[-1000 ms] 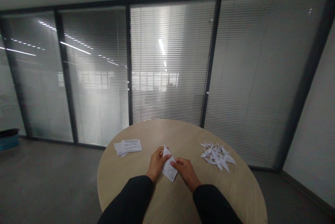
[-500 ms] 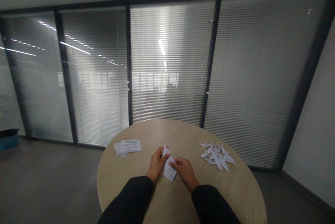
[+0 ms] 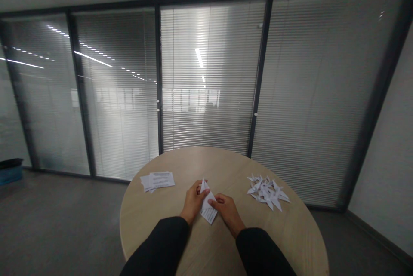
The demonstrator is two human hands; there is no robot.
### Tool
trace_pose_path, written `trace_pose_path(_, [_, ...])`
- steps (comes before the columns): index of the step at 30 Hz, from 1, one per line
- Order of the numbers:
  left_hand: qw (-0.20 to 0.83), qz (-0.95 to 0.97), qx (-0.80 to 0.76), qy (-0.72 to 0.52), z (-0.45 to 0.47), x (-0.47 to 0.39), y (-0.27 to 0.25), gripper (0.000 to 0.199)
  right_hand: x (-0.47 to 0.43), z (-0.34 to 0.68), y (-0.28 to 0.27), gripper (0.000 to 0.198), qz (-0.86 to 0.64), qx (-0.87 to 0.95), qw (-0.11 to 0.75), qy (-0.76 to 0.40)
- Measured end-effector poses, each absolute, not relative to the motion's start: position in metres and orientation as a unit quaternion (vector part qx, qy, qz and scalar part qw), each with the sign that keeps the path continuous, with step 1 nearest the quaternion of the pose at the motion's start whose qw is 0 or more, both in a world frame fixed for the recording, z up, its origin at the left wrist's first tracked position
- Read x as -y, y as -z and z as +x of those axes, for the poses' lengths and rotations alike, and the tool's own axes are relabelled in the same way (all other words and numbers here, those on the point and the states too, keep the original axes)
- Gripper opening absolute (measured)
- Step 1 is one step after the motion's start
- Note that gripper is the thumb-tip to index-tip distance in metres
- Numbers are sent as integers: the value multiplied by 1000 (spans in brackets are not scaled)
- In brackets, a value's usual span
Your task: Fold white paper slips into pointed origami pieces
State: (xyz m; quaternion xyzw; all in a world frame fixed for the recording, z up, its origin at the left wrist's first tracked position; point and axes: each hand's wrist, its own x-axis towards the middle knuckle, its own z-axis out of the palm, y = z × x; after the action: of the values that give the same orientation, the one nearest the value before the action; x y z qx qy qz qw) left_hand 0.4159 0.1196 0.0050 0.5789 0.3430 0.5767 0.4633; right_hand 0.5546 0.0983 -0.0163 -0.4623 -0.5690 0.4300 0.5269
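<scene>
Between my hands is a folded sheet of paper (image 3: 208,213), white with printed lines on its lower part and a sharp point at its top. My left hand (image 3: 193,200) grips it along the left side, thumb on top. On its right edge, my right hand (image 3: 226,210) pinches the paper between thumb and fingers. The fingers beneath the paper are partly hidden. To the left lies a small stack of printed paper sheets (image 3: 161,179). A pile of folded pointed paper pieces (image 3: 266,191) rests to the right.
The round wooden table (image 3: 200,155) carries all the paper. Behind it runs a glass partition (image 3: 209,130) with blinds and dark frames. A blue bin with a dark rim (image 3: 11,175) stands on the floor at far left.
</scene>
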Motion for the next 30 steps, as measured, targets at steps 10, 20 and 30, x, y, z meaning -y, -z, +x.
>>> trace_pose_path(10, [470, 583, -326, -577, 418, -114, -9, 41, -98, 554, 20, 45, -480, 589, 473, -447])
trace_pose_path(20, [564, 496, -288, -594, 419, -115, -12, 36, -94, 555, 17, 35, -472, 604, 465, -442])
trace_pose_path(30, [588, 469, -278, -598, 417, -112, -14, 33, -91, 556, 12, 36, -466, 621, 460, -431])
